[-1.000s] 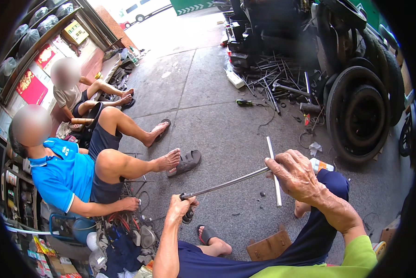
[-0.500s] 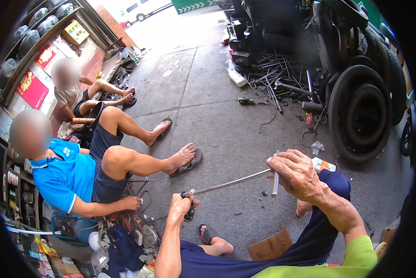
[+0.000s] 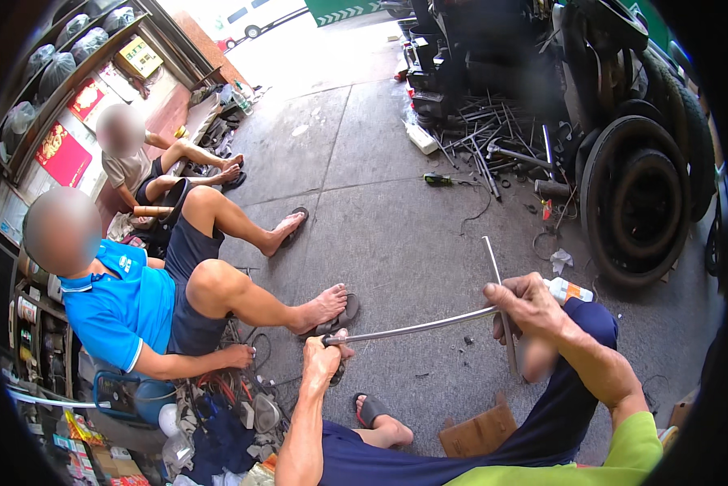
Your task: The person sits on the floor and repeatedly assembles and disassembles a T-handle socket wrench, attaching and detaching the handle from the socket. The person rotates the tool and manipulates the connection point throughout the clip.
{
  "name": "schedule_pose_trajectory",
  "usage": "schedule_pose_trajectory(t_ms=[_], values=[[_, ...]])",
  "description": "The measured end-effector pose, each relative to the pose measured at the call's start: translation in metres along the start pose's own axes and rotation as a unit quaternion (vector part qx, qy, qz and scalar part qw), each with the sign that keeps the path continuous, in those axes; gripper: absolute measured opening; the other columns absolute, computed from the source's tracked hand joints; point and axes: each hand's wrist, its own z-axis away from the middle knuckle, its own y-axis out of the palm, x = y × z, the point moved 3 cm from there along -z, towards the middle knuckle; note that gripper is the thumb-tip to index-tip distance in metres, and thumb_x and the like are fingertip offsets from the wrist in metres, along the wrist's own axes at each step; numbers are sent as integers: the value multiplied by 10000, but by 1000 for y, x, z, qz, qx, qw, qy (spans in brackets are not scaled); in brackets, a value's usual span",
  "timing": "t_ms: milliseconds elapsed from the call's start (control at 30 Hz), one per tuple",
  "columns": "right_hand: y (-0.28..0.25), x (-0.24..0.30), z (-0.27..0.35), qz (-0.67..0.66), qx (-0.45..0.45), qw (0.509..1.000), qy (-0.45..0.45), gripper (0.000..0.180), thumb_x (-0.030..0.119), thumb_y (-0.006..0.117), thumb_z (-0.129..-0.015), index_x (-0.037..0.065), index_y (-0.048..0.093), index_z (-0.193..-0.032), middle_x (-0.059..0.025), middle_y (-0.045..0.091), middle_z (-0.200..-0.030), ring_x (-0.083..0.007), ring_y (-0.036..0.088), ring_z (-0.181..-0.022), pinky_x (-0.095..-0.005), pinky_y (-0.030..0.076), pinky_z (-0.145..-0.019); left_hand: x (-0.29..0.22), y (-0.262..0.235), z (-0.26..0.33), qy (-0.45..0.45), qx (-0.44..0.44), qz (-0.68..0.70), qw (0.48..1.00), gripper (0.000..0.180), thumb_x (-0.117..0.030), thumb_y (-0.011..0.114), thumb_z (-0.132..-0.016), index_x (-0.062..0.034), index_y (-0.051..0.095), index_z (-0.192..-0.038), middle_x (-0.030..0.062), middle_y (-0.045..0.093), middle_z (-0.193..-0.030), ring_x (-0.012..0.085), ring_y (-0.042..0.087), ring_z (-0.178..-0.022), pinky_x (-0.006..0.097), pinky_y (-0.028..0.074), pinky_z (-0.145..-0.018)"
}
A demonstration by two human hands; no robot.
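Between my two hands a long silvery metal rod (image 3: 412,328) runs across, looking slightly curved. My left hand (image 3: 318,366) is closed around its dark left end. My right hand (image 3: 535,306) grips a thinner metal bar (image 3: 493,259) that crosses the rod's right end. This bar points away from me, a small bend at its far tip; its lower part reaches below my fingers. My right fingers hide whether rod and bar are joined.
A person in a blue shirt (image 3: 141,300) sits at left, one hand near cables; another person (image 3: 129,174) sits farther back. Scattered metal rods (image 3: 493,125) and a large wheel (image 3: 635,202) are at right. A cardboard piece (image 3: 477,429) and a white bottle (image 3: 566,290) lie near my legs.
My right hand has turned and moved slightly right and down. The thin bar has swung from nearly end-on to long and slanting. My left hand stays closed on the rod's end.
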Motion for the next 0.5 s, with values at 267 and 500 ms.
schedule_pose_trajectory(t_ms=[267,500], values=[[-1,-1,-2,-225,42,970,84,441,376,589,-936,-55,646,-859,-153,649,-577,-192,620,-428,-239,393,-336,-18,8,9,-11,32,53,998,456,-273,600,-950,66,672,-653,158,684,-659,161,590,-522,306,480,-510],[0,2,-1,-174,-57,983,23,492,386,548,-937,-89,650,-857,-114,593,-509,-140,550,-364,-226,372,-324,-36,19,19,-71,113,146,980,488,-271,537,-979,21,586,-592,191,692,-721,203,657,-642,329,523,-592]])
